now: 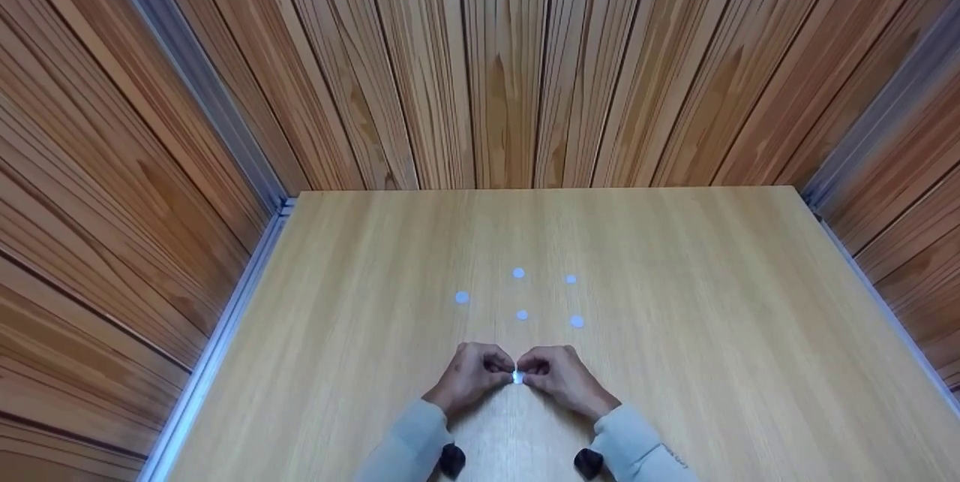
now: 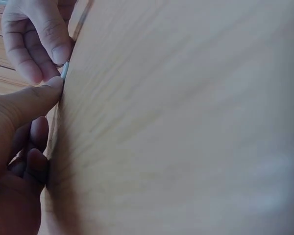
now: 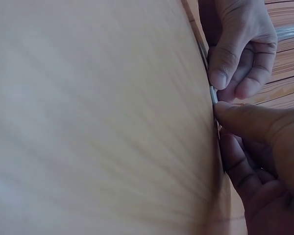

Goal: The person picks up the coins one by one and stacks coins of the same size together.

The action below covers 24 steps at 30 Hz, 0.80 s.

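Pale piece (image 1: pixel 517 378) sits btwn the person's two hands, right at the thumb tips, at or just over the tabletop (image 1: pixel 330 392) & nearer the body than the five pale discs (image 1: pixel 462 297) spread farther out. L hand (image 1: pixel 472 375) has it at one end, R hand (image 1: pixel 562 378) at the other; both grips look narrow, thumb & finger pinching, w/ the remaining fingers curled in. From the wrist cams it shows only as a thin edge, so can't tell how much is tucked under each thumb, nor if it's resting on the tabletop or held just off it. What could go wrong, from where I'm standing: there's v. little to hold, so if one thumb lets go b/f the other, it'd prob. slip out or flick away. Uneven pull btwn L & R might bend, crease or tear it, esp. if it's as thin as it looks. If it's sticky (can't tell), it could cling to a fingertip when released. Also, a careless knuckle going fwd could nudge the discs, b/c they lie near the hands, assuming they're loose & not stuck down.
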### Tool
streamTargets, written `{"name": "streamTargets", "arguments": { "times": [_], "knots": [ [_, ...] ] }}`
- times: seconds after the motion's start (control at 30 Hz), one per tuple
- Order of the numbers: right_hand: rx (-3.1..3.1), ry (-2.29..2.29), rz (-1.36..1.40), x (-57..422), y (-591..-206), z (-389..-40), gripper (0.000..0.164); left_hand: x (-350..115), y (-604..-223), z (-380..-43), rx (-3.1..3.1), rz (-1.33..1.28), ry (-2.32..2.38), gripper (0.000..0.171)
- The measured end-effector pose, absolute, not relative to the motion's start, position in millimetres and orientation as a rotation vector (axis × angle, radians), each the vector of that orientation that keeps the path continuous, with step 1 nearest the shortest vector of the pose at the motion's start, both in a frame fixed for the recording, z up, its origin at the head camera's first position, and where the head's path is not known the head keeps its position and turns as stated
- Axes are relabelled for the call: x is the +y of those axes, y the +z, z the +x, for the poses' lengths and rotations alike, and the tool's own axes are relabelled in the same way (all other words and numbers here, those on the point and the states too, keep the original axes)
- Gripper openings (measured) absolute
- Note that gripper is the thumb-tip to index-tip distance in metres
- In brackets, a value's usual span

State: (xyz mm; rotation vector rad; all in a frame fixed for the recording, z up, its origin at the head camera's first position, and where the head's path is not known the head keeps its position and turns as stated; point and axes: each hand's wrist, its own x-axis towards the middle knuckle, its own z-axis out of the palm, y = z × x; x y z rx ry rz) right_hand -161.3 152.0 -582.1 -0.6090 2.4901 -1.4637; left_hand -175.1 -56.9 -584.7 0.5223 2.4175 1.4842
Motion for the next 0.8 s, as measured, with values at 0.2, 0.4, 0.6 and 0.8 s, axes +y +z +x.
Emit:
{"name": "streamTargets", "arguments": {
  "times": [0.2,0.4,0.6,0.8],
  "knots": [
    [2.465,-1.473,-0.617,151.2,-582.3,-157.0,0.012,-59.0,-584.4,-169.8,2.378,0.488,1.497,0.014],
    [2.451,-1.477,-0.592,150.7,-580.7,-152.5,0.012,-59.3,-585.6,-165.9,2.376,0.500,1.501,0.013],
    [2.450,-1.449,-0.592,150.2,-580.9,-148.2,0.012,-60.7,-586.5,-162.6,2.376,0.508,1.496,0.014],
    [2.442,-1.452,-0.616,149.6,-581.6,-144.0,0.011,-63.8,-585.7,-159.8,2.380,0.510,1.449,0.014]
  ]
}}
